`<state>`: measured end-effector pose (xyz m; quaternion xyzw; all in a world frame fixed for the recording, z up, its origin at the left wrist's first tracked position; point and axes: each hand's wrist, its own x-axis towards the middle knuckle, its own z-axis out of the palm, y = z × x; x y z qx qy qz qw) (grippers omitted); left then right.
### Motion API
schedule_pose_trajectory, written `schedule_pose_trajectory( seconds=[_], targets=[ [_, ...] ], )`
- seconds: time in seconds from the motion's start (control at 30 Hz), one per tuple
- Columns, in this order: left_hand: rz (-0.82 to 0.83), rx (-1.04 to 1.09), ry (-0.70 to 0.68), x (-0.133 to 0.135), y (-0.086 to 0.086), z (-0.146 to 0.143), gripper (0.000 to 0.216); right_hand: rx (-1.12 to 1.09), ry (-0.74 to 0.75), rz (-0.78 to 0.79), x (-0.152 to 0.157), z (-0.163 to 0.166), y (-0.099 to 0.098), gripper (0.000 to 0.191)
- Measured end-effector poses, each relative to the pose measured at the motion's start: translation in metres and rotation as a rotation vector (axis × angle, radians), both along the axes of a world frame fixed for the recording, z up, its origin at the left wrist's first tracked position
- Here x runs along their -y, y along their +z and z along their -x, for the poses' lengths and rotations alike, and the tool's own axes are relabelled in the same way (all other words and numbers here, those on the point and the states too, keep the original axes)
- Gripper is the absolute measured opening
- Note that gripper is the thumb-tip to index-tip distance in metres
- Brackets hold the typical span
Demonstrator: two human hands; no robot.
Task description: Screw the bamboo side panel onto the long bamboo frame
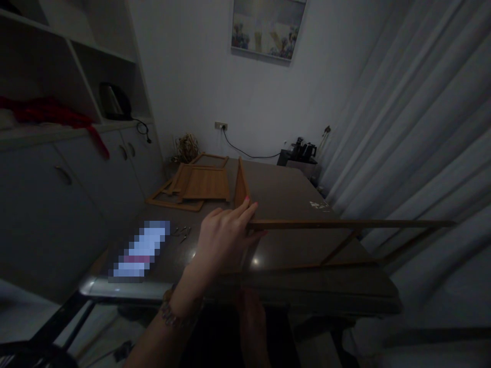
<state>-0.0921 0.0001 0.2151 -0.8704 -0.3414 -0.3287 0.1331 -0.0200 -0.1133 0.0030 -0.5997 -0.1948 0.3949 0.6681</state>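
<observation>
My left hand (226,230), with a bracelet on its wrist, is closed around the near end of a wooden frame. The frame's long rail (345,224) runs off to the right, above the table, with crosspieces below it. A wooden panel (241,184) stands upright at the held corner, just beyond my fingertips. Lower down, at the table's front edge, my right hand (251,309) is dim, and its fingers are too dark to make out. Small metal pieces (183,232), perhaps screws, lie on the table to the left of my left hand.
Several flat wooden panels and frames (205,184) are stacked on the far left of the brown table (276,189). A blurred-out bright rectangle (141,250) is at the near left. Cabinets (80,168) line the left side. Curtains (414,128) hang at the right, close to the frame's end.
</observation>
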Motion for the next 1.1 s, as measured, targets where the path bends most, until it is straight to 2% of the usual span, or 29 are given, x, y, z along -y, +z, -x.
schedule_pose_trajectory(
  seconds=[0.1, 0.2, 0.33, 0.43, 0.67, 0.87, 0.97, 1.1],
  targets=[
    [-0.002, 0.005, -0.004, -0.001, -0.001, 0.000, 0.053, 0.075, 0.078, 0.012, 0.002, 0.001, 0.006, 0.046],
    [-0.006, 0.017, -0.010, -0.001, 0.000, 0.000, 0.053, 0.034, 0.120, -0.031, 0.001, 0.002, 0.008, 0.048],
    [-0.013, 0.023, -0.010, 0.000, 0.000, 0.000, 0.052, -0.015, 0.084, -0.070, -0.002, 0.005, 0.004, 0.044],
    [-0.016, 0.014, -0.007, 0.000, -0.001, 0.000, 0.052, 0.029, 0.068, -0.044, -0.003, 0.007, 0.001, 0.038],
    [-0.007, 0.007, 0.003, 0.000, 0.000, 0.000, 0.053, 0.477, 0.108, -0.048, 0.001, -0.001, -0.013, 0.027],
    [-0.002, 0.006, 0.003, 0.000, 0.000, 0.001, 0.052, 0.822, 0.083, -0.147, 0.005, -0.020, -0.031, 0.022],
    [-0.014, 0.006, 0.002, 0.000, 0.000, 0.001, 0.053, 0.803, 0.090, -0.140, 0.005, -0.024, -0.034, 0.022],
    [-0.011, 0.016, -0.009, 0.000, 0.001, 0.001, 0.052, 0.676, 0.115, -0.081, 0.005, -0.026, -0.027, 0.022]
  ],
)
